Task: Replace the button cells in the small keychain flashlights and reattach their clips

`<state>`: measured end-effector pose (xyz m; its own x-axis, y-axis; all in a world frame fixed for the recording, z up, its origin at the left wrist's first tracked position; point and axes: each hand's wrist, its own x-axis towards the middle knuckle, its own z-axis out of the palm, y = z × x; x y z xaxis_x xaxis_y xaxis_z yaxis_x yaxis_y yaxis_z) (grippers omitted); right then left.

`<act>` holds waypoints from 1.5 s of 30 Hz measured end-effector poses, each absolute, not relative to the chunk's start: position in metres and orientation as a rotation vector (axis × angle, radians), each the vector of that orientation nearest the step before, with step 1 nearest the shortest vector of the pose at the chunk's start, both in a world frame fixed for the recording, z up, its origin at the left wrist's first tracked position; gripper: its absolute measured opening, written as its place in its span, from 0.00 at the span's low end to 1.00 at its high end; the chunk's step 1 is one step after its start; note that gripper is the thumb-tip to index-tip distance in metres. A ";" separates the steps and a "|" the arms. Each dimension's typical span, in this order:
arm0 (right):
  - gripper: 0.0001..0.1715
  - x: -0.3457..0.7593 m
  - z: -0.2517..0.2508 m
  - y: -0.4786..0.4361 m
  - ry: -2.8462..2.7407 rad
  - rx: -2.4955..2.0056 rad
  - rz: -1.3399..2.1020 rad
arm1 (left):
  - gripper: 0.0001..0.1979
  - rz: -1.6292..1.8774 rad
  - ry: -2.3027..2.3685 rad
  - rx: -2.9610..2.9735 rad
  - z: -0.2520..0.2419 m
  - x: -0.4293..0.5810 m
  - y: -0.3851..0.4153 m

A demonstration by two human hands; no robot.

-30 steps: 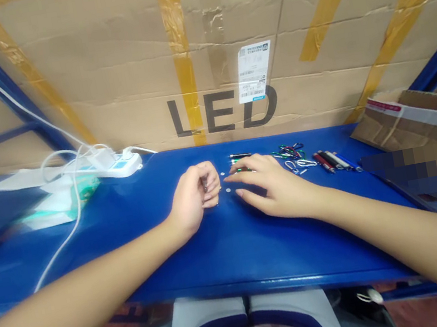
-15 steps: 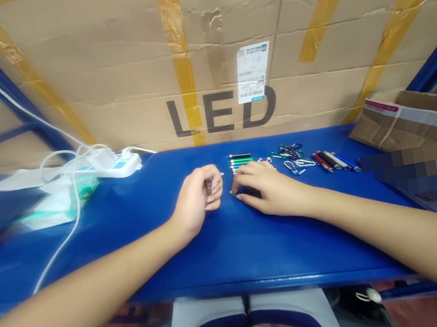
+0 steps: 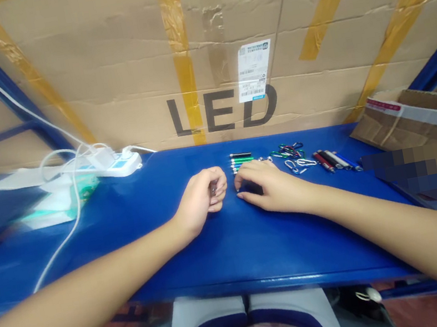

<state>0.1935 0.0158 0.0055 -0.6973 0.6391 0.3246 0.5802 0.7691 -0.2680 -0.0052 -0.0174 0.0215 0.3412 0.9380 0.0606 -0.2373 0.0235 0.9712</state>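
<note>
My left hand [image 3: 202, 200] is closed in a loose fist above the blue table. Something small and dark glints inside its curled fingers, too hidden to name. Just to the right, my right hand [image 3: 271, 185] is bent low over the table, thumb and forefinger tips close together; whatever lies between them is too small to make out. Beyond its knuckles a row of small metal tubes [image 3: 242, 160], green and black among them, is partly covered by the hand. To the right lie several carabiners [image 3: 290, 150] in a loose heap, and more coloured tubes [image 3: 335, 160] side by side.
On the left of the blue table [image 3: 236, 262] stand a white power strip [image 3: 120, 167] with cables and a green and white packet [image 3: 60, 202]. An open cardboard box [image 3: 414, 120] sits at the right. A large carton [image 3: 120, 62] walls off the back.
Both hands have shifted slightly to the right. A small shiny bit seen at my right fingertips before is now barely visible. The tubes and carabiners have stayed where they were.
</note>
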 end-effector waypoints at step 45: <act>0.09 0.190 0.043 -0.016 -2.205 -0.580 0.092 | 0.22 0.879 0.849 1.272 0.020 0.000 -0.022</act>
